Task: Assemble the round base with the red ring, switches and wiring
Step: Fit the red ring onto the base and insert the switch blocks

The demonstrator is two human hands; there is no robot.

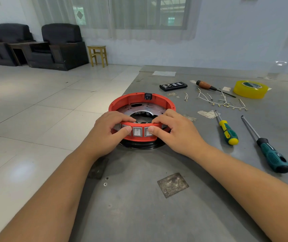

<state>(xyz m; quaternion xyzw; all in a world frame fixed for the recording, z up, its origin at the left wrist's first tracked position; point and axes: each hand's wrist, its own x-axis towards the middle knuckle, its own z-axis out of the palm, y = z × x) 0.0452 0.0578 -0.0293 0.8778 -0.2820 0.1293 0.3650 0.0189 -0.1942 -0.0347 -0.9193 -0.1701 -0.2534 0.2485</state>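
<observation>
1. Currently both hands grip the near arc of the red ring (122, 100), which sits on the grey counter (139, 215) near its left edge.
2. Left hand (108, 131): fingers curled over the rim's top, thumb pressed against the outer face, covering a switch.
3. Right hand (173, 130): same clamp, fingers over the rim, thumb on the outer face across another switch.
4. One white rocker switch (137, 132) shows fully between the two thumbs; its neighbours are partly covered.
5. Inside the ring lies a perforated metal plate (138, 109) with a dark central opening; contents of that opening are hard to make out.
6. A black socket (148, 96) sits in the ring's far wall.
7. A dark base edge under the ring is mostly hidden.
8. Right of the ring, apart from it: loose white wires (221, 102), yellow-green screwdriver (227, 131), teal screwdriver (268, 151), wooden-handled screwdriver (207, 86), yellow tape roll (250, 89), black bit case (173, 86).
9. Two small screws (106, 181) lie near the left forearm.
</observation>
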